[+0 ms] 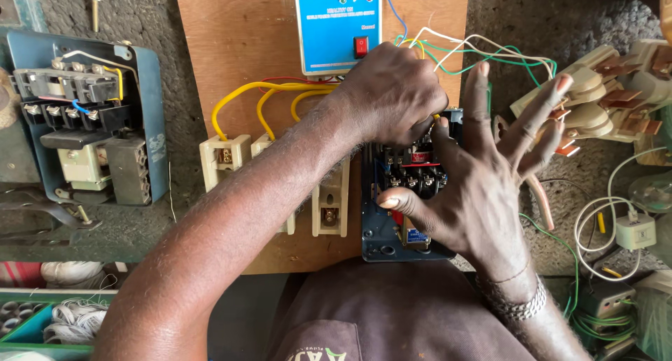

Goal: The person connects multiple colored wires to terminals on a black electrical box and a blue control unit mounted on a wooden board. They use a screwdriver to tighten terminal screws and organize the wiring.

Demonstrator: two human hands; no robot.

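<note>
My left hand (392,95) reaches in from the lower left, fingers closed at the top of a black contactor (413,168) in a blue starter box (378,231). A short yellow wire (435,116) shows at its fingertips; the grip itself is hidden. My right hand (483,193), with a metal bracelet on its wrist, lies over the contactor's right side. Its fingers are spread, the index tip is beside the yellow wire and the thumb rests on the contactor's front. White and green wires (490,53) run off above the hands.
A wooden board (231,46) carries a blue control unit (336,25) with a red switch, cream fuse holders (224,158) and yellow wires (241,95). Another open starter (84,123) hangs at left. Cream switch parts (609,102) and a white plug (635,229) sit at right.
</note>
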